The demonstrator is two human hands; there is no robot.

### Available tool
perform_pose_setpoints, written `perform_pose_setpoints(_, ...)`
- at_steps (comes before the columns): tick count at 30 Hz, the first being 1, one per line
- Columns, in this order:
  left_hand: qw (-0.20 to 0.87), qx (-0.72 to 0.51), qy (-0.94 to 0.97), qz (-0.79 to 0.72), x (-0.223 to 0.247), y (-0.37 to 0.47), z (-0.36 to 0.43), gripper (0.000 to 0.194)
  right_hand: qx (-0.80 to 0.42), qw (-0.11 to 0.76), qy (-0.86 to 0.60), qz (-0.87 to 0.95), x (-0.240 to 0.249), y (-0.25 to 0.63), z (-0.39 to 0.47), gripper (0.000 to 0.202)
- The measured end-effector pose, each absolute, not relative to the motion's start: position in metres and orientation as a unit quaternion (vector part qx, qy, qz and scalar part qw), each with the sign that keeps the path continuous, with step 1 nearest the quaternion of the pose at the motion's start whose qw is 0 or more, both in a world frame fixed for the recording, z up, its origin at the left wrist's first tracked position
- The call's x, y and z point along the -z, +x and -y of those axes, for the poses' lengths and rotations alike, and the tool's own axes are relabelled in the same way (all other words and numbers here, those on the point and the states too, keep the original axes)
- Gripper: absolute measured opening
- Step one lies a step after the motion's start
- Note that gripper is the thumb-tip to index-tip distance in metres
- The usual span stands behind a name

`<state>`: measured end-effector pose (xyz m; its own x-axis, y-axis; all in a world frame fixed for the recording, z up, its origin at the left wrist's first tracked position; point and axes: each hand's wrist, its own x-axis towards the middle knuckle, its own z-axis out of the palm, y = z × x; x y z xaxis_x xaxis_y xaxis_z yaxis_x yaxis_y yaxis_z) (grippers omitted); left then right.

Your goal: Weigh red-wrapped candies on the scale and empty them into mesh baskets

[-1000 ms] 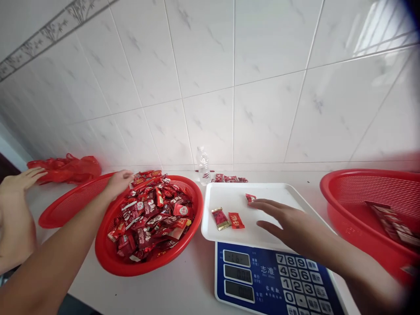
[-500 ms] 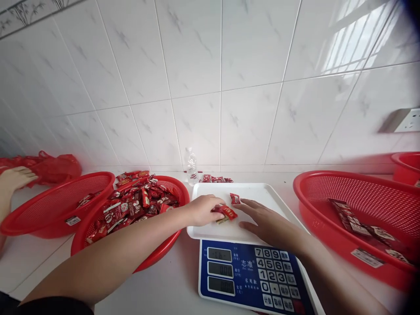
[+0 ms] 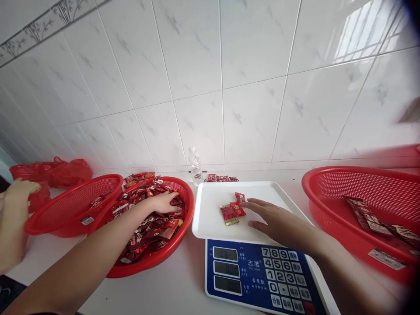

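Note:
My left hand [image 3: 165, 203] rests on the heap of red wrapped candies [image 3: 149, 218] in the red basket [image 3: 173, 251], fingers spread over the wrappers; whether it grips one I cannot tell. My right hand [image 3: 275, 218] lies flat and open on the white scale tray [image 3: 210, 210], fingertips beside three candies [image 3: 233, 210]. The tray sits on a blue digital scale [image 3: 262, 275] with a keypad.
A second red basket [image 3: 65, 210] stands at left, another [image 3: 357, 197] with long dark bars at right. Another person's hand [image 3: 18, 192] touches red plastic bags [image 3: 55, 171] at far left. A small water bottle [image 3: 196, 165] and loose candies [image 3: 220, 178] sit by the tiled wall.
My left hand carried a candy from the basket to the tray, left it there, and returned to the candy heap. My right hand stayed on the tray.

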<state>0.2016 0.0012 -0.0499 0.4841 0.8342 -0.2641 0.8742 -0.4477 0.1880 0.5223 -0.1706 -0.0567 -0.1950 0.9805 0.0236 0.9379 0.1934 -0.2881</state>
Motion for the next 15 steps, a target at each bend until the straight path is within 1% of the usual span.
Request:
perform_pose_setpoints(1, 0.151, 0.061, 0.848, -0.505, 0.053, 0.202, -0.001, 0.062, -0.104, 0.098, -0.625, 0.768, 0.056, 0.521, 0.171, 0.054)
perform_pose_setpoints(4, 0.161, 0.025, 0.859, -0.486, 0.057, 0.205, -0.004, 0.029, -0.1, 0.098, -0.624, 0.769, 0.054, 0.52, 0.172, 0.053)
perform_pose_setpoints(5, 0.159, 0.01, 0.858, -0.489, 0.056, 0.206, -0.005, 0.02, -0.099, 0.101, -0.625, 0.768, 0.054, 0.52, 0.173, 0.053)
perform_pose_setpoints(6, 0.154, -0.003, 0.854, -0.497, 0.054, 0.206, -0.006, 0.015, -0.099, 0.104, -0.625, 0.767, 0.054, 0.52, 0.173, 0.053)
perform_pose_setpoints(10, 0.125, -0.034, 0.84, -0.527, 0.042, 0.201, -0.01, 0.017, -0.107, 0.114, -0.624, 0.765, 0.054, 0.522, 0.174, 0.053)
perform_pose_setpoints(15, 0.107, -0.003, 0.853, -0.51, 0.042, 0.204, -0.004, 0.021, -0.11, 0.118, -0.623, 0.765, 0.055, 0.522, 0.175, 0.052)
